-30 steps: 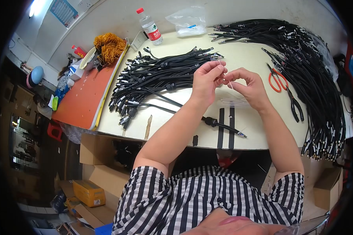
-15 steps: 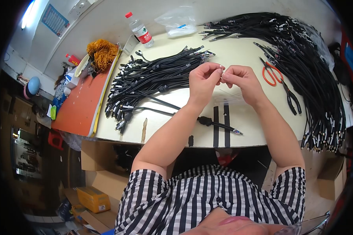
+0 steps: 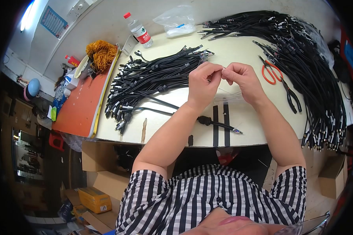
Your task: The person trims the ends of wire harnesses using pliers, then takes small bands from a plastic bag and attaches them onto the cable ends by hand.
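My left hand (image 3: 204,83) and my right hand (image 3: 242,80) meet above the table, fingers of both pinched. A tiny pale thing shows where the fingertips touch, too small to name. Under my right hand lie several thin, clear-white strips (image 3: 228,96). A single black cable (image 3: 223,125) with a bulge and a stripped end lies below my forearms, across two black strips (image 3: 215,135) on the tabletop. Left of my hands is a bundle of black cables (image 3: 149,76) with white-tagged ends.
Orange-handled pliers or scissors (image 3: 271,72) and black-handled pliers (image 3: 291,98) lie to the right. Beyond them spreads a large cable pile (image 3: 302,66). At the back stand a water bottle (image 3: 140,31) and a plastic bag (image 3: 176,24). Orange cords (image 3: 102,55) rest on a red board (image 3: 80,105).
My left fingers have turned slightly and curl more over the pinch. My right hand has barely shifted. The cables and tools stay where they were.
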Action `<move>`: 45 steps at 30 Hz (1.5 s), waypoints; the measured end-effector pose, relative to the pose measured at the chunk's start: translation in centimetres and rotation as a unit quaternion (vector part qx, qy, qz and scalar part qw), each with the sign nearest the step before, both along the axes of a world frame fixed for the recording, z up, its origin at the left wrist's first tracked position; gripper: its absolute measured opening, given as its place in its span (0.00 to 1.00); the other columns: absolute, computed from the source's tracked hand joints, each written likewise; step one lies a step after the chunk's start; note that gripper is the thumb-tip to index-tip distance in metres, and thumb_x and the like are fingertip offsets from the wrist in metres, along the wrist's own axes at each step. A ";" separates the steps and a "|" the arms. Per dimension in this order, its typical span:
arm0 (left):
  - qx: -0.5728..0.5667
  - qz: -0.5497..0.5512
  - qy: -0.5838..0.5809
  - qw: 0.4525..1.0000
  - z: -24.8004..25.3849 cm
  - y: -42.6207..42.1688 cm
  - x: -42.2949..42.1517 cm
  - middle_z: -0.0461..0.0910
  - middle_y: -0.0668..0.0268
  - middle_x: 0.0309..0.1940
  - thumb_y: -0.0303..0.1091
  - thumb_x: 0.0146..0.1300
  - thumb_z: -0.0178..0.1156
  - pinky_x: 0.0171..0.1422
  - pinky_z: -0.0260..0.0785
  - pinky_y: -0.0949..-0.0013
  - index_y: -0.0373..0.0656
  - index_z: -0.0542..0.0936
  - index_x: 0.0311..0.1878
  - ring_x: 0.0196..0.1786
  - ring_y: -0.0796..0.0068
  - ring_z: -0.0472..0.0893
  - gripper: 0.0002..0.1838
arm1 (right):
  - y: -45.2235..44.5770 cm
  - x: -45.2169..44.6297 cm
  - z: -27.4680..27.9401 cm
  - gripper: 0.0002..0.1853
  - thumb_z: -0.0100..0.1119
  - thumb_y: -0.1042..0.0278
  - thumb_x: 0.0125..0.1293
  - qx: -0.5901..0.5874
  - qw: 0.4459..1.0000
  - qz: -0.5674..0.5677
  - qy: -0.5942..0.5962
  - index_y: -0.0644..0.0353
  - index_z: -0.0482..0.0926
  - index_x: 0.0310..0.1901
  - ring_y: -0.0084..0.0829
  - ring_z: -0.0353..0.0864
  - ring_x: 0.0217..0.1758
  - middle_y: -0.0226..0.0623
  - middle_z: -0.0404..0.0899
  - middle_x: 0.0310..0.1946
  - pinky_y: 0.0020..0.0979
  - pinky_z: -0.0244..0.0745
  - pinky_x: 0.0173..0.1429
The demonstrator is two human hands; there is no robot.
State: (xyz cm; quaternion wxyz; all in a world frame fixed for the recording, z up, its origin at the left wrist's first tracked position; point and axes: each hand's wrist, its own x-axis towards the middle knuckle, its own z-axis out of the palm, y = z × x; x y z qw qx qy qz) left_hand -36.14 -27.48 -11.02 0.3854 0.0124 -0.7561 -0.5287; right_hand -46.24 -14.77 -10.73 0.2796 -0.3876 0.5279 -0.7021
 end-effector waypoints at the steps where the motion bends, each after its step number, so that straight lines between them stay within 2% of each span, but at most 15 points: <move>1: -0.113 0.039 0.009 0.993 0.3 -0.1 0.1 0.82 0.63 0.31 0.19 0.61 0.61 0.34 0.73 0.76 0.34 0.82 0.38 0.30 0.78 0.82 0.04 | 0.0 -0.1 -0.1 0.09 0.62 0.66 0.66 0.000 1.000 0.000 0.000 0.62 0.81 0.30 0.17 0.70 0.30 0.26 0.78 0.25 0.20 0.64 0.38; 6: -0.062 0.071 0.013 0.996 0.0 0.0 -0.1 0.82 0.62 0.30 0.18 0.59 0.60 0.31 0.72 0.75 0.35 0.82 0.37 0.28 0.77 0.81 0.05 | -0.1 0.7 0.4 0.04 0.65 0.72 0.63 -0.011 0.999 -0.034 -0.036 0.63 0.83 0.34 0.16 0.74 0.32 0.28 0.81 0.27 0.20 0.69 0.41; 9: -0.055 0.067 0.006 0.996 -0.2 -0.1 -0.1 0.82 0.62 0.30 0.18 0.59 0.60 0.31 0.71 0.76 0.35 0.82 0.36 0.28 0.77 0.80 0.04 | 0.0 -0.1 -0.4 0.04 0.65 0.73 0.62 0.011 1.000 -0.024 -0.012 0.63 0.82 0.37 0.17 0.76 0.35 0.29 0.83 0.31 0.20 0.70 0.44; 20: -0.031 0.051 -0.022 0.998 -0.5 0.2 -0.3 0.81 0.62 0.27 0.18 0.58 0.60 0.30 0.71 0.76 0.35 0.81 0.34 0.27 0.77 0.80 0.03 | 0.1 -0.5 -0.6 0.06 0.69 0.73 0.57 0.023 0.998 -0.046 -0.025 0.63 0.81 0.33 0.17 0.75 0.32 0.29 0.82 0.28 0.19 0.69 0.40; 29: -0.156 0.057 0.022 0.986 -0.4 -0.2 -0.1 0.77 0.63 0.23 0.18 0.54 0.60 0.28 0.66 0.67 0.39 0.80 0.29 0.24 0.66 0.75 0.05 | 0.0 -0.5 -1.1 0.05 0.68 0.74 0.58 0.022 0.999 -0.044 -0.016 0.62 0.81 0.33 0.16 0.75 0.32 0.29 0.82 0.28 0.19 0.69 0.40; 32: -0.176 0.067 0.003 0.982 0.0 -0.4 0.1 0.76 0.61 0.23 0.19 0.53 0.61 0.29 0.67 0.64 0.40 0.80 0.29 0.25 0.61 0.76 0.04 | -0.2 -0.3 -1.0 0.04 0.67 0.74 0.59 0.021 0.999 -0.050 -0.002 0.62 0.80 0.33 0.16 0.75 0.33 0.28 0.81 0.29 0.19 0.69 0.41; 34: -0.254 0.073 -0.058 0.963 0.1 -0.9 0.4 0.80 0.61 0.28 0.18 0.55 0.62 0.32 0.72 0.72 0.36 0.82 0.33 0.27 0.70 0.80 0.04 | -0.2 -0.1 -1.0 0.04 0.67 0.74 0.60 0.018 0.998 -0.053 0.008 0.61 0.80 0.33 0.15 0.75 0.33 0.28 0.81 0.30 0.18 0.69 0.41; 35: -0.253 0.074 -0.061 0.963 0.0 -1.1 0.4 0.80 0.61 0.28 0.18 0.55 0.62 0.32 0.72 0.72 0.36 0.82 0.33 0.27 0.70 0.80 0.04 | -0.2 -0.3 -1.0 0.03 0.66 0.75 0.61 0.015 0.998 -0.060 0.018 0.61 0.80 0.33 0.15 0.75 0.34 0.26 0.80 0.30 0.18 0.68 0.42; 37: -0.215 0.015 -0.104 0.971 -0.1 -1.5 0.4 0.83 0.61 0.32 0.21 0.57 0.63 0.34 0.72 0.71 0.37 0.84 0.38 0.29 0.72 0.81 0.06 | -0.3 -0.6 -1.3 0.03 0.65 0.75 0.62 0.013 0.997 -0.065 0.024 0.60 0.80 0.34 0.15 0.74 0.34 0.25 0.79 0.30 0.18 0.68 0.42; 39: -0.156 0.039 -0.092 0.983 0.3 -2.4 0.6 0.85 0.63 0.33 0.22 0.59 0.63 0.36 0.73 0.71 0.38 0.85 0.42 0.32 0.76 0.82 0.08 | -0.3 -1.1 -1.8 0.02 0.64 0.75 0.63 0.008 0.996 -0.085 0.041 0.60 0.80 0.35 0.14 0.74 0.34 0.24 0.78 0.29 0.18 0.68 0.42; 40: -0.080 0.084 -0.075 0.990 1.7 -3.1 1.0 0.85 0.57 0.35 0.24 0.59 0.62 0.38 0.73 0.71 0.38 0.86 0.38 0.32 0.70 0.82 0.06 | -0.4 -1.0 -1.6 0.02 0.64 0.74 0.63 -0.009 0.993 -0.106 0.051 0.59 0.80 0.35 0.13 0.71 0.33 0.22 0.77 0.28 0.17 0.66 0.41; 41: -0.048 0.117 -0.107 0.986 3.2 -4.3 2.0 0.85 0.59 0.33 0.25 0.59 0.62 0.38 0.73 0.72 0.38 0.86 0.37 0.31 0.71 0.82 0.06 | -0.4 -1.2 -1.7 0.02 0.64 0.74 0.63 -0.009 0.993 -0.103 0.048 0.59 0.80 0.35 0.13 0.71 0.33 0.22 0.77 0.28 0.17 0.66 0.41; 43: -0.148 0.156 -0.174 0.961 5.9 -5.8 3.9 0.85 0.58 0.31 0.28 0.58 0.63 0.40 0.74 0.67 0.39 0.86 0.36 0.33 0.66 0.83 0.06 | -0.2 -2.0 -1.8 0.02 0.64 0.73 0.64 -0.024 0.987 -0.145 0.067 0.58 0.80 0.35 0.11 0.68 0.31 0.20 0.76 0.28 0.17 0.63 0.38; 44: -0.147 0.158 -0.176 0.960 5.8 -5.8 4.1 0.85 0.58 0.31 0.28 0.58 0.63 0.40 0.74 0.67 0.39 0.86 0.36 0.33 0.66 0.83 0.06 | -0.2 -2.0 -1.7 0.03 0.63 0.71 0.65 -0.029 0.985 -0.158 0.064 0.58 0.79 0.34 0.11 0.67 0.30 0.19 0.75 0.28 0.17 0.61 0.36; 45: -0.226 0.102 -0.253 0.935 5.7 -5.7 4.3 0.85 0.60 0.32 0.28 0.57 0.64 0.40 0.73 0.68 0.39 0.86 0.37 0.33 0.67 0.82 0.06 | -0.2 -2.1 -1.8 0.03 0.63 0.71 0.65 -0.029 0.985 -0.155 0.063 0.58 0.79 0.34 0.11 0.67 0.30 0.19 0.75 0.28 0.17 0.61 0.36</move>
